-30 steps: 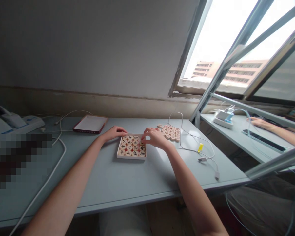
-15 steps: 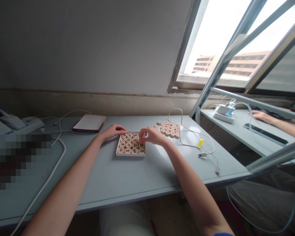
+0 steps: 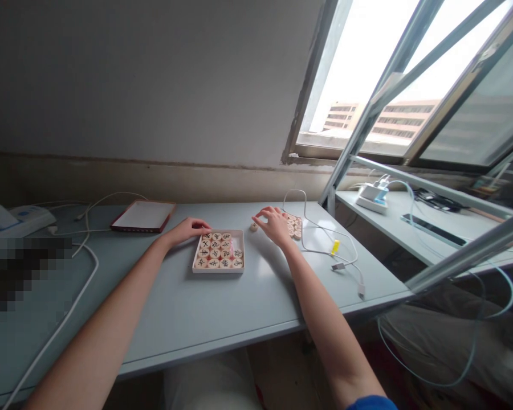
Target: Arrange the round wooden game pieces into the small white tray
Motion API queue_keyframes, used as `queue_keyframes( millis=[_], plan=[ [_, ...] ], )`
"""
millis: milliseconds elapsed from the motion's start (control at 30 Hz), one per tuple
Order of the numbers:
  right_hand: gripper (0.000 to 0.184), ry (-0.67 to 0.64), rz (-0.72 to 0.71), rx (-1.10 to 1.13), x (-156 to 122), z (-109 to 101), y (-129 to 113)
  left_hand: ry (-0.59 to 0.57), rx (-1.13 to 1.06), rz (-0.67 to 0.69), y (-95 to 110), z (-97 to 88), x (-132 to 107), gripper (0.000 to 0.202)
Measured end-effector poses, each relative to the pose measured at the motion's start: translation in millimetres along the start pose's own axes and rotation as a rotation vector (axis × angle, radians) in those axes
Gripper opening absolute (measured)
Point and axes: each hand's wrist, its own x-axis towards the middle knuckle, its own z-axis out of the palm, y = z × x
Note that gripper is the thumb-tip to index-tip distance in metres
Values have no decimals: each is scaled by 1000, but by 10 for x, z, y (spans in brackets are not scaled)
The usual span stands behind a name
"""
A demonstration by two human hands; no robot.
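Observation:
A shallow white box holds rows of round xiangqi pieces with dark characters. Bare box floor shows at its upper right, beside a small patch of pink. My left hand grips the box's far left corner with its fingertips. To the right of the box, my right hand hovers low over the desk, fingers apart. A single loose piece lies just under its fingertips. Behind that hand is a cluster of pieces, partly hidden by it.
A red-edged box lid, white inside, lies at the back left. White cables and a yellow tag lie on the right. A power strip stands far left. A metal post rises at the desk's right end.
My right hand has left the box and moved right to the loose piece. My left hand stays at the box corner. The view has turned slightly right, and a co-worker's arm is out of view.

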Motion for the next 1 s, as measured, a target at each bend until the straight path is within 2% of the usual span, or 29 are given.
queue_keyframes(
  millis=[100, 167, 367, 467, 533, 600, 667, 733, 833, 900, 1000],
  plan=[
    [40, -154, -127, -8, -24, -82, 20, -3, -1, 8, -23, 1, 13, 37],
    [37, -206, -162, -46, -40, -80, 52, -6, -5, 14, -31, 1, 18, 36],
    [50, -165, -27, -252, -44, 79, 194, 0, -5, 8, -31, 0, 18, 39],
    [52, -134, -39, -173, -33, 42, 164, -3, 4, 7, -36, -4, 20, 38],
    [46, -99, -111, -44, -32, -45, 72, -11, 8, 12, -39, -6, 21, 38],
    [35, -122, -220, 111, -41, -142, -58, -17, 9, 20, -39, -7, 19, 38],
    [28, -240, -335, 241, -60, -210, -195, -16, 10, 27, -37, -7, 16, 38],
    [24, -422, -417, 321, -83, -233, -311, -13, 9, 30, -36, -6, 15, 38],
    [24, -624, -419, 382, -103, -214, -414, -11, 5, 27, -35, -5, 16, 37],
    [24, -677, -384, 401, -105, -201, -436, -11, 6, 25, -33, -5, 17, 37],
    [24, -687, -340, 432, -99, -201, -431, -14, 7, 21, -27, -5, 19, 37]
  ],
)
